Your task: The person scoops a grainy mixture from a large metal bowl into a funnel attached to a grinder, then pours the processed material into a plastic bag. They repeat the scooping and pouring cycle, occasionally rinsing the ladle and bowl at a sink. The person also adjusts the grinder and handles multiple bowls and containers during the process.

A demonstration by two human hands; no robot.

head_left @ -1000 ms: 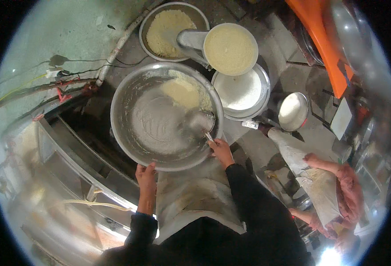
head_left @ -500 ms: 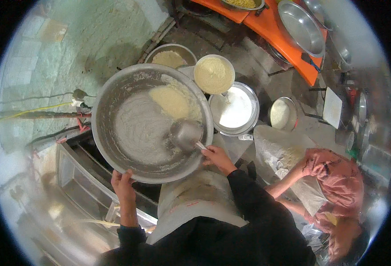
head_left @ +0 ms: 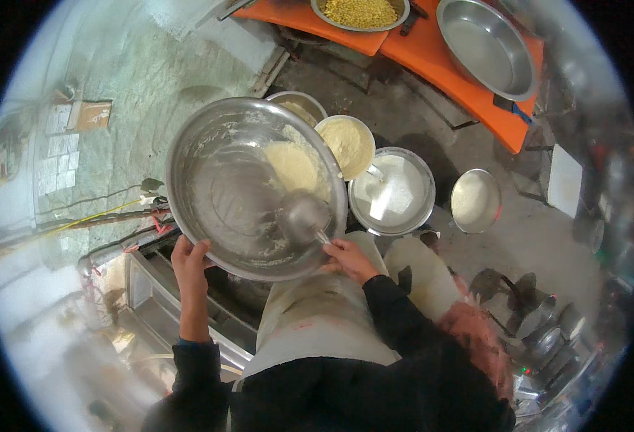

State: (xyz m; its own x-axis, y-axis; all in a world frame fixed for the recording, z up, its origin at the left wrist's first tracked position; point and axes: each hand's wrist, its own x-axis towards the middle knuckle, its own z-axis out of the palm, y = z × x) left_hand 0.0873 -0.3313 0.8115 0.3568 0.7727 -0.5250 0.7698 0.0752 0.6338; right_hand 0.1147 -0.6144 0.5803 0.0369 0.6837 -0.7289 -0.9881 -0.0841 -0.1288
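Nearest to the camera is the person's own body, in dark sleeves and a pale apron [head_left: 317,324]. The left hand [head_left: 189,265] comes up from below and closes on the near rim of a large steel basin [head_left: 216,194], with the fingers curled over the edge. The basin sits above and in front of this hand, tilted so that its inside faces the camera. The right hand [head_left: 351,259] is at the lower right rim of the same basin and is closed around the thin handle of a metal ladle [head_left: 306,218]. The cup of the ladle lies inside the basin, just up and left from the fingers, and rests against the wet wall. A lump of pale yellow batter [head_left: 292,165] sticks to the upper right part of the basin, beyond the ladle.

Just right of the basin stands a small bowl of yellow batter [head_left: 346,144], and beside it a steel pot with white liquid [head_left: 392,191]. Further right, apart from these, is a small steel bowl [head_left: 475,200] on the floor. Farthest away is an orange table [head_left: 432,54], which carries a bowl of yellow grains [head_left: 360,11] and a wide empty steel pan [head_left: 486,47].
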